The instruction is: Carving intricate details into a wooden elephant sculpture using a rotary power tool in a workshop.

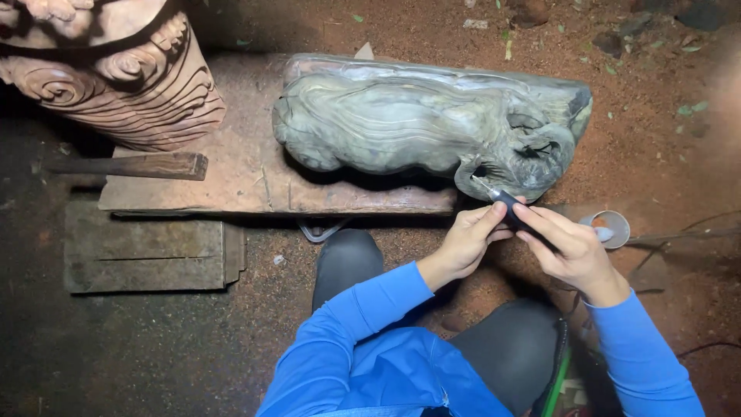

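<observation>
- Your knees and blue sleeves sit nearest, low over the dirt floor [154, 363]; you are crouched close in, so a shift of weight would likely carry straight up into both arms and jog the tip
- Your left hand [465, 241] is closed round the near part of the tool [509, 210], thumb and fingers curled against it; your right hand [571, 251] pinches the black barrel from the right with the fingers lying along it. Both hands crowd one short grip, so if either slips the point may skate
- A cup [610, 228] stands just right of your right hand, near your wrist; a sweep of that arm could tip it
- The tool's thin tip touches the carving [417, 123] at its near right end, beside the curled hollow. The curve there is steep, and I judge that too much push could make the bit skip and scar the ridges next to it
- The carving lies on its side across a plank [247, 166], apparently unclamped; side pressure could rock it
- Far left, a reddish carved piece [116, 77] and a wooden bar [139, 164] lie well apart from your hands, little risk there
</observation>
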